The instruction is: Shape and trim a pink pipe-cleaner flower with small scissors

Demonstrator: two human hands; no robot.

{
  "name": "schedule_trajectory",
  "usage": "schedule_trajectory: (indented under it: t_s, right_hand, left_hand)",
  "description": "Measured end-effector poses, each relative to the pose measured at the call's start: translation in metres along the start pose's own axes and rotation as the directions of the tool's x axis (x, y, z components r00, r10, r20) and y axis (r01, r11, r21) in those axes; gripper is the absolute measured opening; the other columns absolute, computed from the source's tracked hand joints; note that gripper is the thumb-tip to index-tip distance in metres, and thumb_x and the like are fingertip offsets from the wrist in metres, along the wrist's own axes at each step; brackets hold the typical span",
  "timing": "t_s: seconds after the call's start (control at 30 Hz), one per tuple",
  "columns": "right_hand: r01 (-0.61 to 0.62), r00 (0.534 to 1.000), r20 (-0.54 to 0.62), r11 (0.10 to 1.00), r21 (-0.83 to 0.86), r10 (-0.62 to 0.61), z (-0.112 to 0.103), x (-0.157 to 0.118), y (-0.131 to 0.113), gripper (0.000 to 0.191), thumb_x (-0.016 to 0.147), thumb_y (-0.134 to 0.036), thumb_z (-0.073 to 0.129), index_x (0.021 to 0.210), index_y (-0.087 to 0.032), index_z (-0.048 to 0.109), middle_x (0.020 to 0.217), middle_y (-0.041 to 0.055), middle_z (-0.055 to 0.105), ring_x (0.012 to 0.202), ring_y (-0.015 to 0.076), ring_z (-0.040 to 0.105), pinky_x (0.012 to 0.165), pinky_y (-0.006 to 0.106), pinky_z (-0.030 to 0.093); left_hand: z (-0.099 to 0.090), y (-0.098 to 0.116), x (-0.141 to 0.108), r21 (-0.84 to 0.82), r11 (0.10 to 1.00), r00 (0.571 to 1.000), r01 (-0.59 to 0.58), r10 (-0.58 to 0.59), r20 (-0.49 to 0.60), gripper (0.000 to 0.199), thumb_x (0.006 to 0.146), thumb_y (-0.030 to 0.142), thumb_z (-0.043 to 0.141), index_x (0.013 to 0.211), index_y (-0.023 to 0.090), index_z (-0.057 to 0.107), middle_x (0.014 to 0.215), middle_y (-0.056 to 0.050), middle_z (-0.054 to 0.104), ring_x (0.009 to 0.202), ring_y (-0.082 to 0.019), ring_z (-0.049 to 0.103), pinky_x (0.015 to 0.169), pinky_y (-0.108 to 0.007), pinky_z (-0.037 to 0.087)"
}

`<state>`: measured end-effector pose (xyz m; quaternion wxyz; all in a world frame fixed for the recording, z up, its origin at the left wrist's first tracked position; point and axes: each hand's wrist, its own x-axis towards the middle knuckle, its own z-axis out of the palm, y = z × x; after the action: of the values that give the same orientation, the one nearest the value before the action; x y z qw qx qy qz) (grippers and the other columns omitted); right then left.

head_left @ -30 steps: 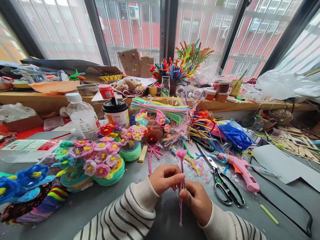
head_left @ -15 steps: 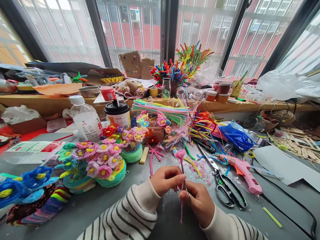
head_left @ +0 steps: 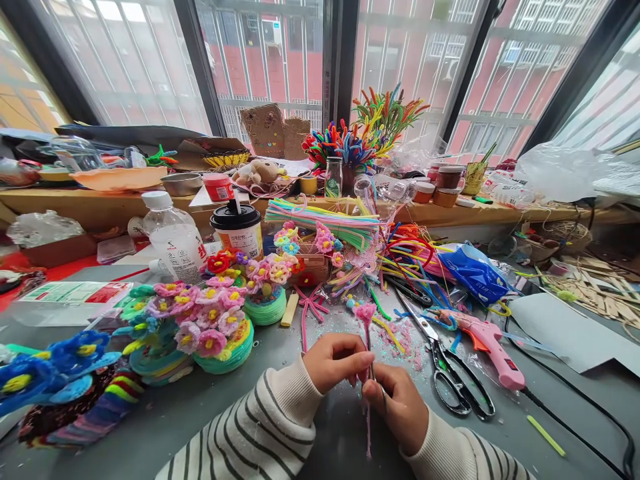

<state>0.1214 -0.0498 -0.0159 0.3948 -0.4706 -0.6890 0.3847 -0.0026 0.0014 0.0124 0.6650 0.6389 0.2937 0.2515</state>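
Observation:
A pink pipe-cleaner flower (head_left: 365, 313) stands upright in front of me, its thin stem running down between my hands. My left hand (head_left: 336, 363) pinches this stem between thumb and fingers. The fuzzy pink lower end (head_left: 369, 437) hangs below both hands. Close against it on the right, my right hand (head_left: 397, 403) is closed around a thin metal tool (head_left: 384, 399), apparently small scissors, mostly covered by the fingers. Pink fluff (head_left: 400, 340) lies scattered on the grey table beyond my hands.
Large scissors (head_left: 445, 370) and a pink glue gun (head_left: 493, 347) with its cord lie to the right. Flower pots (head_left: 225, 350) crowd the left, near a bottle (head_left: 175, 243) and a lidded cup (head_left: 237, 230). Pipe-cleaner bundles (head_left: 325, 223) lie behind.
The flower and its stem have shifted slightly down and to the right, and the stem's lower end hangs lower. Both hands keep their grip in nearly the same place.

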Motion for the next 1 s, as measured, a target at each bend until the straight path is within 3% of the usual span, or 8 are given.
schedule_trajectory:
  t_s: [0.3, 0.57, 0.87, 1.0]
  right_hand:
    - [-0.029, 0.999, -0.024, 0.998, -0.049, 0.027, -0.0010, 0.0005, 0.0016, 0.053, 0.066, -0.063, 0.029, 0.053, -0.014, 0.046, 0.046, -0.0036, 0.030, 0.044, 0.0086, 0.029, 0.042, 0.021, 0.024]
    - [-0.058, 0.997, -0.046, 0.996, -0.071, 0.055, -0.0008, 0.0016, 0.0055, 0.049, 0.066, -0.061, 0.032, 0.047, -0.016, 0.036, 0.046, -0.0049, 0.025, 0.045, 0.0077, 0.024, 0.041, 0.021, 0.018]
    - [-0.076, 0.995, -0.079, 0.992, -0.100, 0.068, 0.0008, 0.0026, 0.0068, 0.049, 0.063, -0.062, 0.036, 0.044, -0.017, 0.026, 0.044, -0.0061, 0.022, 0.042, 0.0069, 0.022, 0.040, 0.021, 0.016]
    - [-0.100, 0.993, -0.065, 0.992, -0.081, 0.094, 0.0009, 0.0028, 0.0062, 0.050, 0.062, -0.063, 0.035, 0.044, -0.018, 0.026, 0.044, -0.0060, 0.022, 0.042, 0.0070, 0.022, 0.040, 0.021, 0.016]
  left_hand:
    - [-0.0011, -0.0022, 0.0010, -0.002, 1.000, 1.000, -0.007, 0.007, -0.009, 0.027, 0.065, 0.035, 0.051, 0.053, 0.012, 0.045, 0.048, 0.003, 0.047, 0.043, -0.005, 0.043, 0.043, -0.017, 0.035]
    - [-0.0007, -0.0015, 0.0007, 0.067, 0.997, 0.999, -0.027, 0.030, -0.038, 0.027, 0.065, 0.035, 0.050, 0.052, 0.012, 0.044, 0.047, 0.004, 0.044, 0.042, -0.004, 0.041, 0.042, -0.016, 0.033]
    - [-0.0013, 0.0021, 0.0008, 0.189, 0.982, 0.987, -0.022, 0.051, -0.151, 0.028, 0.063, 0.038, 0.050, 0.054, 0.013, 0.043, 0.047, 0.004, 0.043, 0.044, -0.006, 0.039, 0.043, -0.018, 0.031]
    - [-0.0016, 0.0000, 0.0012, 0.176, 0.984, 0.986, -0.037, 0.064, -0.151, 0.026, 0.064, 0.037, 0.049, 0.055, 0.014, 0.042, 0.049, 0.003, 0.043, 0.044, -0.006, 0.040, 0.043, -0.019, 0.033]
